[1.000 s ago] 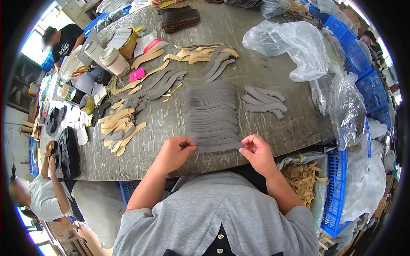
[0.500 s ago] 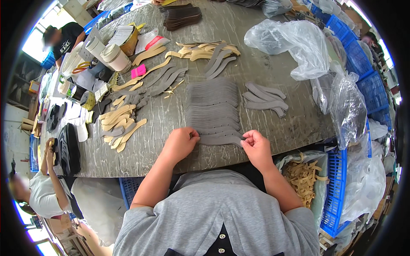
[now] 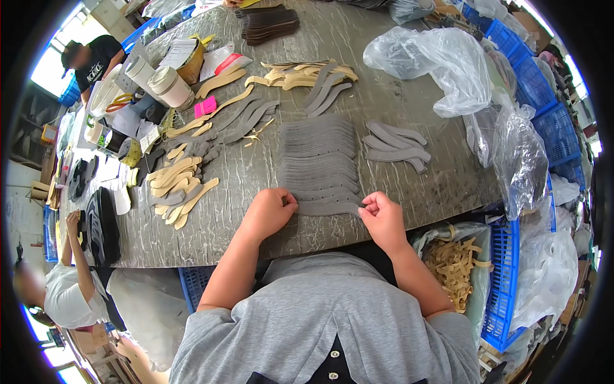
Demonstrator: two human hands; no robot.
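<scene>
My left hand (image 3: 269, 213) pinches the left end of a grey curved strip (image 3: 327, 208), fingers closed. My right hand (image 3: 384, 219) grips the strip's right end between thumb and fingertips. This strip lies at the near end of a column of overlapping grey strips (image 3: 317, 144), which runs away from me on the table. Small dark dots show along several of them. To the right of the column, a loose pile of similar grey strips (image 3: 398, 148) rests flat.
Mixed tan and grey strips (image 3: 176, 182) are heaped left on the table (image 3: 441, 185). Tan strips (image 3: 300, 75) and dark stacked pieces (image 3: 271, 27) lie farther off. Clear plastic bags (image 3: 441, 61) cover the right side. A blue crate (image 3: 502, 281) stands beside a bag of tan scraps (image 3: 451, 265).
The view has shifted very slightly. Both my hands keep their hold on the strip's ends, almost unmoved. At the left, another person's arms have moved a little.
</scene>
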